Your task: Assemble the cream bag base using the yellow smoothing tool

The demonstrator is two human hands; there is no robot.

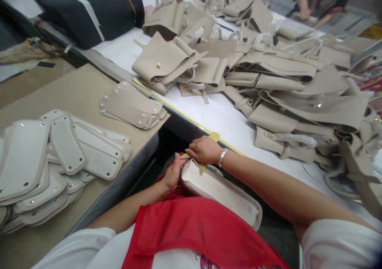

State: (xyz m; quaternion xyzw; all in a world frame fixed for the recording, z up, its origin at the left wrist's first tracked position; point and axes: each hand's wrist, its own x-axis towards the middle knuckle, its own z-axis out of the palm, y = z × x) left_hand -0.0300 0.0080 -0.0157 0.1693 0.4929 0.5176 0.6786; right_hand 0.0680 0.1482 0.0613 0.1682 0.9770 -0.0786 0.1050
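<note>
A beige handbag (222,193) lies tilted across my lap, its long pale panel facing up. My left hand (174,173) is closed on the bag's near-left end, thumb and fingers pinching its edge. Over the same end, my right hand (205,149) is wrapped round a yellow tool (215,135). Yellow parts of it stick out above and below the fist; the palm covers the rest, so its kind is unclear. The two hands nearly touch at the bag's corner. A silver bracelet (222,157) circles my right wrist.
Beige bag pieces (209,58) are heaped on the white table (199,114). To the left, a brown board (74,90) bears stacked pale panels (98,149) and smaller beige panels (131,106). A black roll (89,10) lies behind. Another person's hand (304,12) shows at back right.
</note>
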